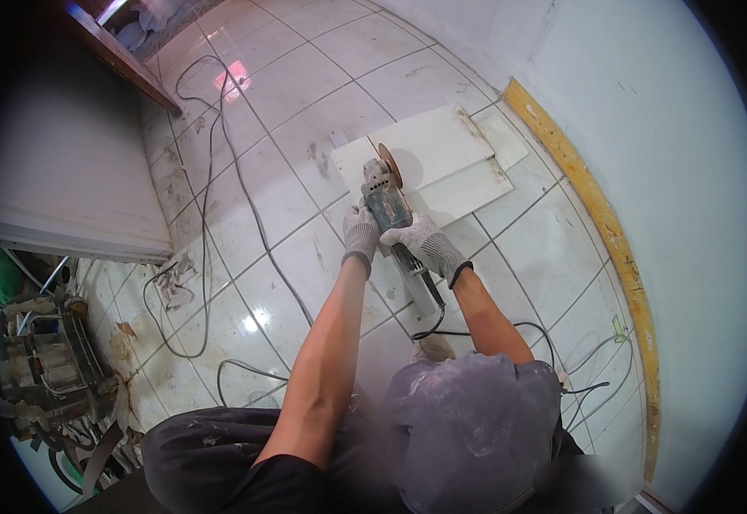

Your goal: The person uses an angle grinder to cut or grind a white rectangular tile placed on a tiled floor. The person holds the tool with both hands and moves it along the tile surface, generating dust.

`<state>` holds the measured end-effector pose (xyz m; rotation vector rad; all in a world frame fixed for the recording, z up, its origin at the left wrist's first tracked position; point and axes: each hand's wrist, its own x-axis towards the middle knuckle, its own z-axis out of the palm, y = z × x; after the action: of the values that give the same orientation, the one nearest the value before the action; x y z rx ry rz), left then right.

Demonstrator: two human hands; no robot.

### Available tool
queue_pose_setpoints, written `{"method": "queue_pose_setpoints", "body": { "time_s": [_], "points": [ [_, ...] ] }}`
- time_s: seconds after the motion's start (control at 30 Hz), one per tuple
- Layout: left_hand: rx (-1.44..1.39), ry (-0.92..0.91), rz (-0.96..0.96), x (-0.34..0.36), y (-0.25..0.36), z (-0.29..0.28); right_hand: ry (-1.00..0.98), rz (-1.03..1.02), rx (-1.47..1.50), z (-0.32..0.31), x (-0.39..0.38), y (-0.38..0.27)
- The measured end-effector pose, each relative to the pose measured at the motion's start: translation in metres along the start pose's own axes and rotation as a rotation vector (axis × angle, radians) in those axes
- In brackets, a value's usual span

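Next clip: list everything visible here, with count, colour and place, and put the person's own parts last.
angle grinder: one, blue-grey with a rust-coloured disc, on the tile pieces, held in both hands
loose tile pieces: about three, white, stacked on the floor
floor tiles: many, white, dusty
power cords: several, dark, trailing across the floor
wall: one, white, right, with yellow base strip
tool clutter: a pile, grey, lower left
left hand: grey glove, on grinder body
right hand: grey glove, on grinder handle

Grinder (388, 206): on loose tiles (442, 163), ahead of the fingers (395, 237).
Cable (219, 171): on floor (305, 94), left of fingers.
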<state>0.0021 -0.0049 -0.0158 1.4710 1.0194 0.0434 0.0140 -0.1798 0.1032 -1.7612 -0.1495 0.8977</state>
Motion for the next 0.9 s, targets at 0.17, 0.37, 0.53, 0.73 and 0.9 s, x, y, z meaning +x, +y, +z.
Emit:
{"method": "queue_pose_setpoints", "body": {
  "time_s": [0.17,0.37,0.53,0.73,0.9],
  "points": [
    [-0.011,0.02,0.004,0.017,-0.007,-0.005,-0.017,-0.021,0.02,0.004,0.001,-0.006],
    [-0.008,0.015,0.015,0.016,-0.01,-0.002,-0.005,-0.011,-0.009,0.002,0.0,-0.005],
    [0.072,-0.034,0.018,0.005,0.001,-0.006,-0.051,0.024,-0.015,-0.001,0.001,-0.005],
    [0.078,-0.042,-0.013,-0.015,0.015,-0.003,-0.021,0.023,-0.006,-0.003,0.002,0.003],
    [0.035,-0.033,0.0,0.005,0.008,-0.013,-0.024,-0.012,-0.022,0.004,0.002,-0.009]
  ]
}}
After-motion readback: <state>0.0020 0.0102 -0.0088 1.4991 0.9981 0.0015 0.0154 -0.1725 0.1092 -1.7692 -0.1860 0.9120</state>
